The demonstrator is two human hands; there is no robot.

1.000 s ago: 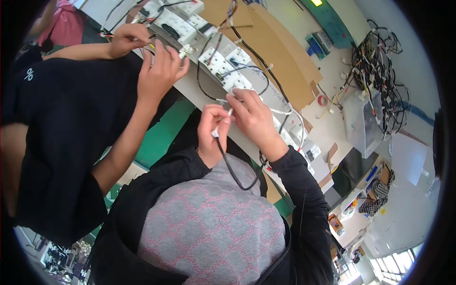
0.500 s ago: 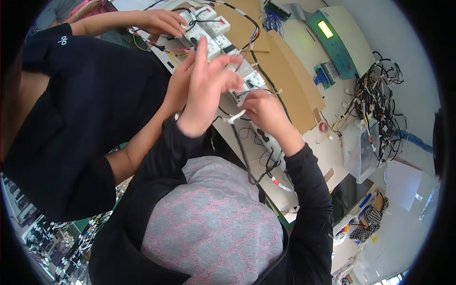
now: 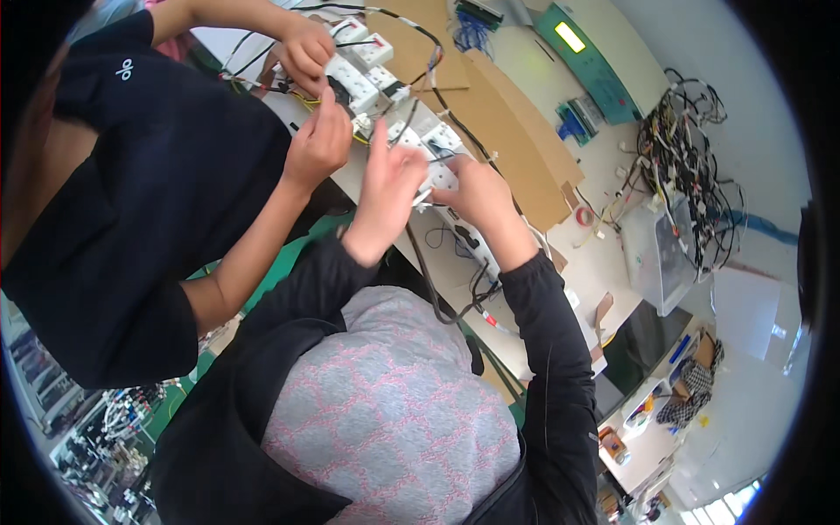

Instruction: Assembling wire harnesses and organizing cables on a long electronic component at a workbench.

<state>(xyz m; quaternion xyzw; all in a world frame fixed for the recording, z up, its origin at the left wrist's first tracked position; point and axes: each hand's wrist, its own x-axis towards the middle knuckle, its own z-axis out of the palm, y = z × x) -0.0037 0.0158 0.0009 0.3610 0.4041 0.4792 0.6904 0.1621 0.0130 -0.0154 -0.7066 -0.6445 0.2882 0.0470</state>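
a co-worker's hands crowd the white socket blocks; rightward on the desk lie cardboard and tangled cables. the left hand has loosely spread, blurred fingers; the white cable end sits between both hands, just beside the right hand's curled fingers, their grip impossible to tell.
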